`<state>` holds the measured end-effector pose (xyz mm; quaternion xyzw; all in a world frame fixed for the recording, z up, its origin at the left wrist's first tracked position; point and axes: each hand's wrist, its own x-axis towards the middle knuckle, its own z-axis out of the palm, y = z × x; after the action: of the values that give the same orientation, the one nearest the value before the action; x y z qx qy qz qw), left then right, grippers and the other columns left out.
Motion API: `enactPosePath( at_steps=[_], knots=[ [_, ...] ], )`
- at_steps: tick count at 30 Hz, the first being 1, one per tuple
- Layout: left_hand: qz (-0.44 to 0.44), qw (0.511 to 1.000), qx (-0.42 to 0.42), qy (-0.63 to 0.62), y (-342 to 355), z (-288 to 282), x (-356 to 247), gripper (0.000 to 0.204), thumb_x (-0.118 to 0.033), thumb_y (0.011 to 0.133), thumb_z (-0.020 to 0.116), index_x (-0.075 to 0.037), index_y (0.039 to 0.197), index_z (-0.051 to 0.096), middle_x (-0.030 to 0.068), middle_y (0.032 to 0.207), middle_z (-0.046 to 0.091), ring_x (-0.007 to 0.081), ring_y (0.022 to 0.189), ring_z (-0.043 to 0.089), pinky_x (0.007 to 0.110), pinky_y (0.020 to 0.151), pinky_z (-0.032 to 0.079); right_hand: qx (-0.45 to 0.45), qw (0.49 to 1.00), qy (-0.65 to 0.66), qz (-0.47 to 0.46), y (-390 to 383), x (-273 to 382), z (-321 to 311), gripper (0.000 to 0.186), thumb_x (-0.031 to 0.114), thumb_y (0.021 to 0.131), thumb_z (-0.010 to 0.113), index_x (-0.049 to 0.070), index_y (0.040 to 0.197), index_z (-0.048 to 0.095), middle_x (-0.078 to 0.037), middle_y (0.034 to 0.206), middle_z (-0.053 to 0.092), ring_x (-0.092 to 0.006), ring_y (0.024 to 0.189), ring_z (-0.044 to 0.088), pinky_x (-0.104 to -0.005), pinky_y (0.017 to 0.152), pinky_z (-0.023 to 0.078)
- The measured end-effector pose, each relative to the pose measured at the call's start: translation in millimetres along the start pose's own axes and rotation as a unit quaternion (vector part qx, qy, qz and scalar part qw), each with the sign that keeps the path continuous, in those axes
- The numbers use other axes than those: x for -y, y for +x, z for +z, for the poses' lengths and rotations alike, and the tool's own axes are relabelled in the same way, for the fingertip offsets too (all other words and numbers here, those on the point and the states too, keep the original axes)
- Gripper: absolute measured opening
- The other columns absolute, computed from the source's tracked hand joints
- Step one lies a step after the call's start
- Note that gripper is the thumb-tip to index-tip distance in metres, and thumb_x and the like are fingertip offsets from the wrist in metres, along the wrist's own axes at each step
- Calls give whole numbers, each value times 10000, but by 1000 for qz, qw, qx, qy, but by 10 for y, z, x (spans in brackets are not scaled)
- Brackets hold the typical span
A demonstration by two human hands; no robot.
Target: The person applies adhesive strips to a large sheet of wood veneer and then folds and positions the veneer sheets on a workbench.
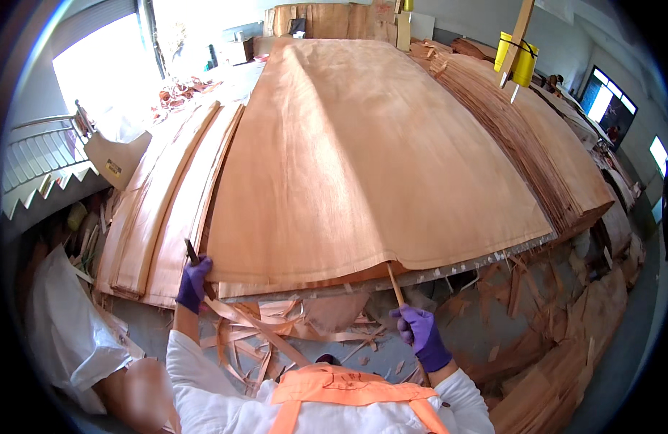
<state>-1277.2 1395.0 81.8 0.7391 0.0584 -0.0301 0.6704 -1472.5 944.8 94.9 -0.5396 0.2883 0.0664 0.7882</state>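
centrally, the wide veneer sheet (pixel 435 159) is laid over the worktable (pixel 421 275), with a ridge running back from its near edge. at that edge, the wooden stick (pixel 395 284) is set with its tip at the foot of the ridge; the lift there is probably given by it. the stick is gripped by the right hand (pixel 422 336), fingers curled closed well below the tip, presumably for reach. by the left hand (pixel 194 283), beside the sheet's near left corner, a dark tool (pixel 191 251) is held nearly upright in closed fingers; whether the corner is also pinched cannot be told. narrower veneer strips (pixel 182 231) are stacked on the left and a veneer pile (pixel 558 155) on the right, apparently to leave the middle free. below, offcuts (pixel 272 336) are scattered.
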Motion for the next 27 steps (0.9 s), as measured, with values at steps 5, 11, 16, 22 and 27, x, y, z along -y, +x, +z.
enactPosePath(
  at_steps=[5, 11, 16, 22, 27],
  knots=[
    [-82, 996, -18, -35, -57, 548, 188, 118, -186, 804, 601, -70, 804, 580, -16, 677, 520, 118, 593, 533, 275, 519, 450, 23, 999, 36, -1, 313, 450, -356, 278, 295, 889, 561, 29, 861, 641, 50, 571, 471, -20, 406, 366, -161, 374, 271],
    [-63, 997, -16, -42, -204, 1551, 118, 105, -165, 801, 597, -62, 801, 574, -5, 688, 532, 127, 595, 538, 297, 547, 488, 53, 997, 47, 1, 615, 1049, -1364, 315, 309, 914, 514, 9, 905, 608, 61, 553, 416, -23, 393, 334, -174, 363, 238],
    [-115, 988, -54, -92, -397, 2805, -82, 146, -172, 804, 593, -64, 897, 560, 23, 787, 556, 169, 681, 568, 350, 577, 517, 141, 981, 115, 60, 946, 1708, -2400, 317, 306, 931, 466, 7, 979, 559, 66, 553, 390, -29, 378, 305, -187, 362, 231],
    [-120, 990, -27, -72, -362, 4232, -188, 216, -207, 822, 593, -71, 983, 545, 26, 844, 533, 185, 759, 566, 371, 612, 538, 234, 955, 171, 69, 1452, 2341, -3634, 284, 292, 931, 447, 35, 997, 551, 92, 547, 357, -21, 374, 264, -186, 368, 222],
    [-98, 992, -6, -79, -306, 5437, -336, 206, -189, 820, 602, -54, 966, 548, 50, 858, 543, 183, 730, 571, 352, 563, 538, 202, 956, 202, 69, 1727, 2931, -4559, 306, 305, 934, 452, 22, 996, 553, 93, 534, 312, -12, 379, 235, -179, 355, 208]
  ],
)
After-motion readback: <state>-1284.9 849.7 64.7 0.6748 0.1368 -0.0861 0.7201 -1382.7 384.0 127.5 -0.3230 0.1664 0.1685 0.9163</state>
